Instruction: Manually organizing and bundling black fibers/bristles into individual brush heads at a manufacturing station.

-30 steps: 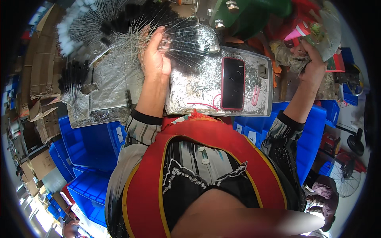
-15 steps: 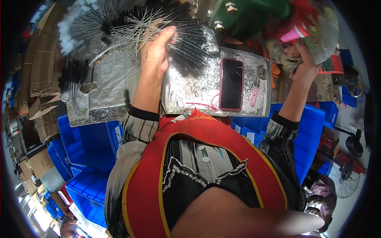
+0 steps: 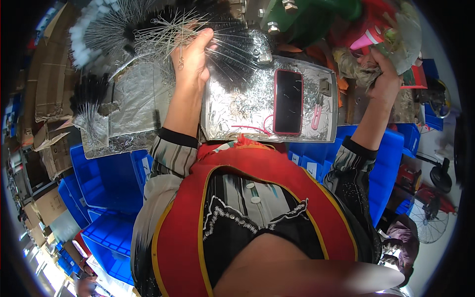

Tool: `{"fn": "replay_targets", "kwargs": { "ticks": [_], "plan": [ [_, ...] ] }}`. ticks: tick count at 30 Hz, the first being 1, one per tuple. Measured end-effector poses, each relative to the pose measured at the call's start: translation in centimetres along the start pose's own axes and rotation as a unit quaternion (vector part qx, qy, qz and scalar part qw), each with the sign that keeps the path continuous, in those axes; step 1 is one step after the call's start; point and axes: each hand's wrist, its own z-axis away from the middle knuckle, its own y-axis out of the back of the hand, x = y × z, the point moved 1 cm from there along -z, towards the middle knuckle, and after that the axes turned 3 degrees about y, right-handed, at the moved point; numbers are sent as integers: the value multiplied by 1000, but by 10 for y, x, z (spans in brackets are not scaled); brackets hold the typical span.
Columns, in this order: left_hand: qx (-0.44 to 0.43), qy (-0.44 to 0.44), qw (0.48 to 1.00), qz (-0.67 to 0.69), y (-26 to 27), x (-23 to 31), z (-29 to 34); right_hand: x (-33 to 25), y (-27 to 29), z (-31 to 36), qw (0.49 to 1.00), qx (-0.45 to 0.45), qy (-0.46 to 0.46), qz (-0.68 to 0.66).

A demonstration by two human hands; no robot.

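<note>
A bundle of thin wire brushes (image 3: 232, 47) with black bristles is gripped in my left hand (image 3: 192, 62). Their twisted, looped wire stems fan out to the left past my thumb, and the bristle ends spread to the right. At the upper right my right hand (image 3: 385, 81) is closed on a crumpled, yellowish plastic bag (image 3: 357, 69), fingers partly hidden by its folds. Just above that hand is a pink, cup-like thing (image 3: 367, 39). Below the brushes lies a shallow tray (image 3: 237, 111) strewn with short bits of wire.
A phone (image 3: 288, 101) in a red case and a pink-handled cutter (image 3: 317, 115) lie in the tray. More black brushes (image 3: 91, 96) and white-tipped brushes (image 3: 99, 29) are at the left. Green machinery (image 3: 316, 22) with bolts stands behind. Blue bins (image 3: 106, 178) sit below the bench.
My right hand has shifted slightly right with the plastic bag. My left hand keeps its grip on the brushes and has barely moved. The whole view has shifted a little.
</note>
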Motion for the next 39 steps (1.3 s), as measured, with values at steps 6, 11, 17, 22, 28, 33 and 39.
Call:
{"fn": "replay_targets", "kwargs": {
  "ticks": [6, 11, 17, 22, 28, 33, 39],
  "plan": [
    [11, -1, 1000, 5, 4, -2, -3, -16, 0, -7, 998, -45, -26, 29],
    [3, -20, 1000, -2, -4, 10, 7, 53, -1, 2, 983, -16, 181, 0],
    [-31, 64, 997, -27, 20, 0, -8, 51, 3, -3, 993, -9, 93, -68],
    [-21, 14, 999, 33, 12, -1, 7, -8, -8, 3, 999, 13, 20, 29],
    [9, -10, 998, 60, 5, 1, 12, 0, -1, 1, 1000, 10, 2, -8],
    [41, -16, 997, 57, -2, 6, 14, 10, 0, 0, 999, -2, 35, -3],
    [38, -25, 997, 66, -3, 7, 14, -12, -3, -3, 999, -28, -6, 25]
  ]
}}
